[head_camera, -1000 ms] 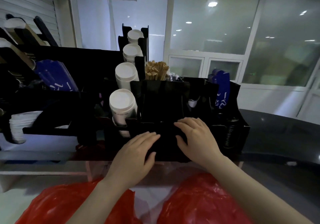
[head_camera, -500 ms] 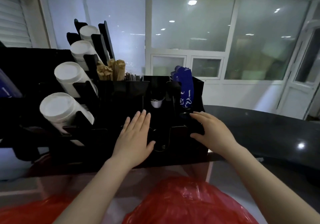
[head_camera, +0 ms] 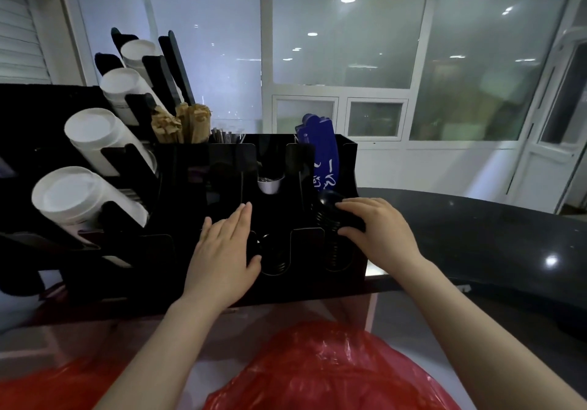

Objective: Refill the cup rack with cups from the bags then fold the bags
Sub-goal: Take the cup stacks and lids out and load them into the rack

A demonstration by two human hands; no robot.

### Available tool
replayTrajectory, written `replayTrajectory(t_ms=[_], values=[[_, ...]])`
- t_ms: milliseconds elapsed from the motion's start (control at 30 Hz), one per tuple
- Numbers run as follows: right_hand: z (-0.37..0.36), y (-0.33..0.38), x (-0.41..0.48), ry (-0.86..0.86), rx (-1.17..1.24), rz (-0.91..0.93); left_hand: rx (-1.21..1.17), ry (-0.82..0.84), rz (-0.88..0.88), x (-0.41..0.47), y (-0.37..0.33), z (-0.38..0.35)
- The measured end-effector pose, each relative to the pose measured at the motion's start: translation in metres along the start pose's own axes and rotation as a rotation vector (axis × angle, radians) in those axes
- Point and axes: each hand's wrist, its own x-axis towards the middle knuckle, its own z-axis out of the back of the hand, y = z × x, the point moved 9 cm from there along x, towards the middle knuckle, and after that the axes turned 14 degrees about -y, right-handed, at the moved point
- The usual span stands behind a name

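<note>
A dark tabletop (head_camera: 476, 238) curves across the right of the view, under frosted glass partitions. On its near left stands a black cup rack (head_camera: 178, 250) with many compartments. Its left side holds four tilted stacks of white cups (head_camera: 73, 200), lids or bases facing the viewer and stepping back one behind the other, so those slots look full. At the bottom, two red plastic bags (head_camera: 333, 374) sit bulging just in front of the person, close enough to reach; what they hold cannot be seen.

The left hand (head_camera: 222, 250) lies flat against the rack's front, fingers together and straight, holding nothing, probably steadying the rack. The right hand (head_camera: 378, 228) curls over a stack of black lids (head_camera: 330, 238) in the rightmost front slot, fingers and thumb closed around them, likely seating or checking the stack. Behind are blue paper sleeves (head_camera: 320, 155), a small white cup (head_camera: 270, 182) and wooden stirrers (head_camera: 181, 123). Unbagging appears not yet begun.
</note>
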Motion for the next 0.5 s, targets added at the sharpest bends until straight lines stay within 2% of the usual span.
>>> replayTrajectory(t_ms=[100,333,500], values=[[0.013,-0.003,0.001,-0.127,0.088,-0.047,0.01,-0.003,0.007,0.0,0.0,0.001],[0.034,-0.001,-0.003,-0.297,0.301,-0.185,0.002,0.068,0.008,-0.001,-0.001,-0.001],[0.035,0.029,-0.01,-0.315,0.576,-0.272,-0.114,0.167,-0.021,0.001,-0.001,0.002]])
